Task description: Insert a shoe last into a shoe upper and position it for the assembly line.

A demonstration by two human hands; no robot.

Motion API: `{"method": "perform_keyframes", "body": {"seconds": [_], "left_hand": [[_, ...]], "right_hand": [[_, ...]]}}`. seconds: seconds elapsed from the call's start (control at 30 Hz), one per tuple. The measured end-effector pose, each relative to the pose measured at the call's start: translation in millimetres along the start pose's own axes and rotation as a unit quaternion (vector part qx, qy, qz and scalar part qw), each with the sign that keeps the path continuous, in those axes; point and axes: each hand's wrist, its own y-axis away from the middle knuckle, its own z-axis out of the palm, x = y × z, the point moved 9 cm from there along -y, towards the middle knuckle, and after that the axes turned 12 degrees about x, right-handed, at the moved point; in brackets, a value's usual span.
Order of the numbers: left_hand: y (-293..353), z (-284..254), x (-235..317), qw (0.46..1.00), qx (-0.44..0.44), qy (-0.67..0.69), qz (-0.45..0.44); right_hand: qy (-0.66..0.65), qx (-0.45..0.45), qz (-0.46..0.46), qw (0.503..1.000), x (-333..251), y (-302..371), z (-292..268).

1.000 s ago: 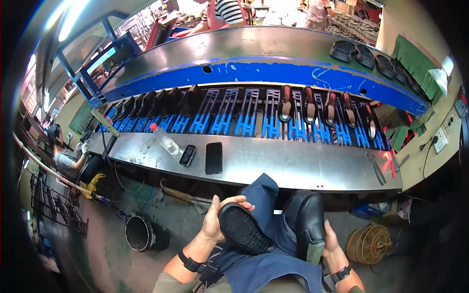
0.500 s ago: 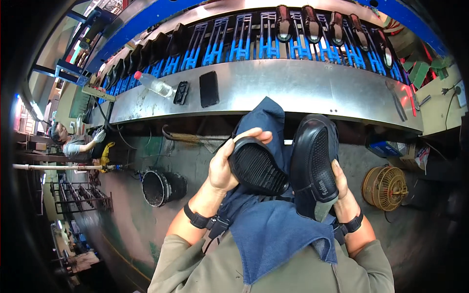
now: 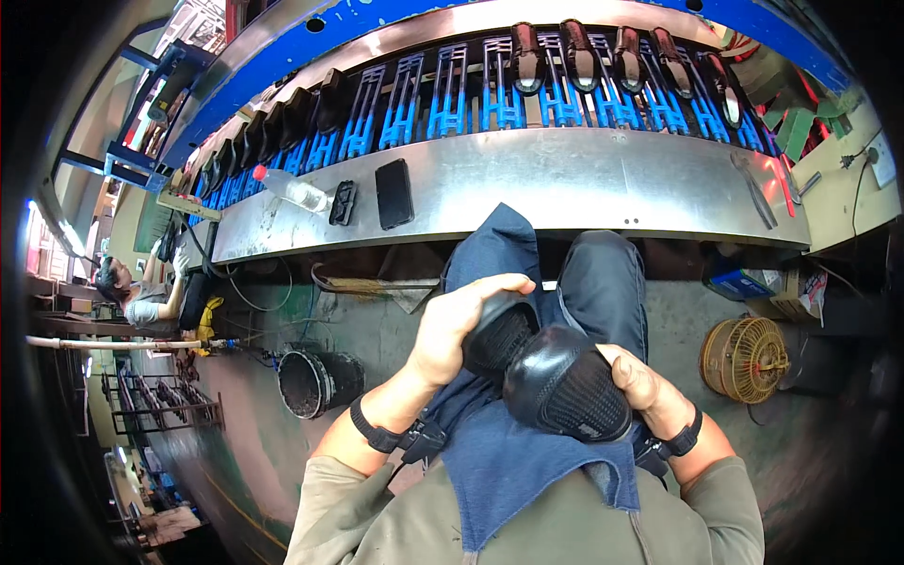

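My right hand (image 3: 642, 382) clasps the shoe (image 3: 556, 381) on its three o'clock side; my left hand (image 3: 450, 331), at ten, the sole (image 3: 497, 345), presumably for steadiness.

- We see a red-capped clear bottle (image 3: 298, 191) on the metal bench (image 3: 527, 179).
- Right of it, we log a small black object (image 3: 343, 203), then a dark phone (image 3: 395, 194).
- On the floor, we note a dark bucket (image 3: 346, 379) and a round yellow wire cage (image 3: 742, 360).
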Motion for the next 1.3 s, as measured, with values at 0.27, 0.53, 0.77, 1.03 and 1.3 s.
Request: {"method": "perform_keyframes", "body": {"seconds": [0.27, 0.53, 0.77, 1.03, 1.3], "left_hand": [[3.0, 6.2, -7.3, 0.998, 0.015, -0.051, 0.027], [3.2, 39.3, 40.8, 0.998, -0.044, 0.037, -0.01], [4.7, 48.6, 54.9, 0.998, -0.039, -0.024, -0.044], [5.9, 49.6, 58.1, 0.997, -0.025, -0.06, -0.045], [13.1, 49.4, 60.1, 0.998, -0.02, -0.059, -0.028]], "right_hand": [[-0.039, 0.032, -0.011, 0.999, 11.6, 13.7, -14.9], [0.067, 0.05, -0.074, 0.994, 0.7, 7.4, -7.7], [0.102, 0.073, -0.107, 0.986, -7.6, 8.5, -7.6], [0.116, 0.075, -0.101, 0.985, -10.6, 5.8, -6.6], [0.123, 0.067, -0.097, 0.985, -9.2, 7.3, -5.2]]}}
